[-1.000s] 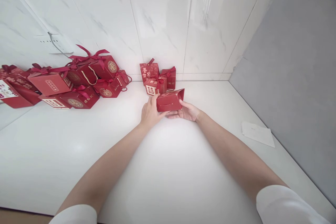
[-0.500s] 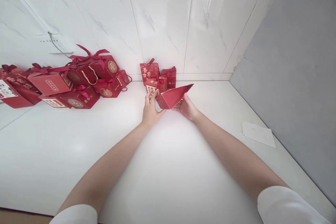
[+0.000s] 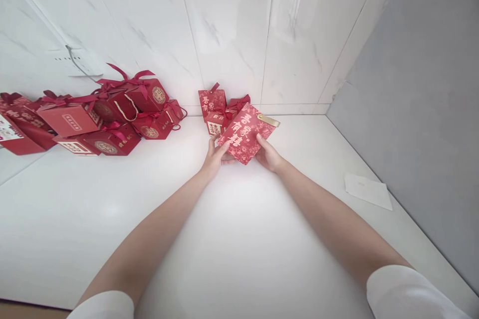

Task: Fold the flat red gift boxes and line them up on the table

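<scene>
Currently both arms stretched fwd over white worktop (image 3: 239, 239). Left hand (image 3: 215, 158) + right hand (image 3: 268, 155) hold flat red box (image 3: 246, 133) betw. them, printed face up, tilted, just above worktop near back wall. Left grip: fingers on lower-left edge; right grip: thumb on right edge. Small red boxes (image 3: 219, 107) right behind; bigger pile of red gift boxes (image 3: 93, 119) far left. White paper (image 3: 367, 190) to the right.

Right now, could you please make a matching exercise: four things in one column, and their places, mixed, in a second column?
Things:
1. flat red box
2. white paper
3. pile of ribbon boxes
4. white socket

Places:
A. on the wall, left
B. between both hands
C. on the white surface, far right
D. against the wall, left

Pairs: 1-B, 2-C, 3-D, 4-A
</scene>
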Action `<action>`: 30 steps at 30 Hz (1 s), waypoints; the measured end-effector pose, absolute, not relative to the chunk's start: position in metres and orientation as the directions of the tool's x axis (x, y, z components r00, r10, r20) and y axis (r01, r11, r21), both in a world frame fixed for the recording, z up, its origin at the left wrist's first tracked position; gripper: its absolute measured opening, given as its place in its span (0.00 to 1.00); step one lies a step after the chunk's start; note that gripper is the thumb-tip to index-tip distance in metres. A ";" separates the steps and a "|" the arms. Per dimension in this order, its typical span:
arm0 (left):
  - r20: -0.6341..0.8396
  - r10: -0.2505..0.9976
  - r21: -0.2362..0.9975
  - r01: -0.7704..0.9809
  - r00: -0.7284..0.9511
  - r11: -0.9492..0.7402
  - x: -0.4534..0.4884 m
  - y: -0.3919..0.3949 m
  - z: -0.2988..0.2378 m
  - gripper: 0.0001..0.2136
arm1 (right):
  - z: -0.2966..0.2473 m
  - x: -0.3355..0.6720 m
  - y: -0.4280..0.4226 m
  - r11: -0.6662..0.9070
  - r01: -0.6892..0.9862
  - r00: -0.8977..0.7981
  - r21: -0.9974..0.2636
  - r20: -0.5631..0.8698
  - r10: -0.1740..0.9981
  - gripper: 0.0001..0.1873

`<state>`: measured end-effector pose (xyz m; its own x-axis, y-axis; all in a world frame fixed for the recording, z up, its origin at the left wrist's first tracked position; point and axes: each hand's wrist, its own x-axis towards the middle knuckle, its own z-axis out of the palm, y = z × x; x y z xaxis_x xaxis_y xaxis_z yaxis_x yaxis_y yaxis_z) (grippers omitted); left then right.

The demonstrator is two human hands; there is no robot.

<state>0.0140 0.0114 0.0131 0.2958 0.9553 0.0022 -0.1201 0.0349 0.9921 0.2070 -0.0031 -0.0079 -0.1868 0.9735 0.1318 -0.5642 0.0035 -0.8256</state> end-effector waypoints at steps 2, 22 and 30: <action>-0.049 0.932 0.990 -0.105 0.359 0.093 0.011 0.015 0.015 0.32 | -0.007 0.208 -0.004 -0.015 -0.564 -0.192 -0.826 0.113 0.975 0.24; -0.375 0.771 0.925 0.257 0.515 0.278 0.011 0.023 0.022 0.38 | 0.002 0.215 0.003 -0.067 -0.631 -0.165 -0.773 0.049 0.985 0.33; -0.411 0.729 0.911 0.274 0.548 0.308 0.008 0.030 0.018 0.31 | 0.001 0.214 0.002 -0.071 -0.628 -0.168 -0.775 0.046 0.985 0.32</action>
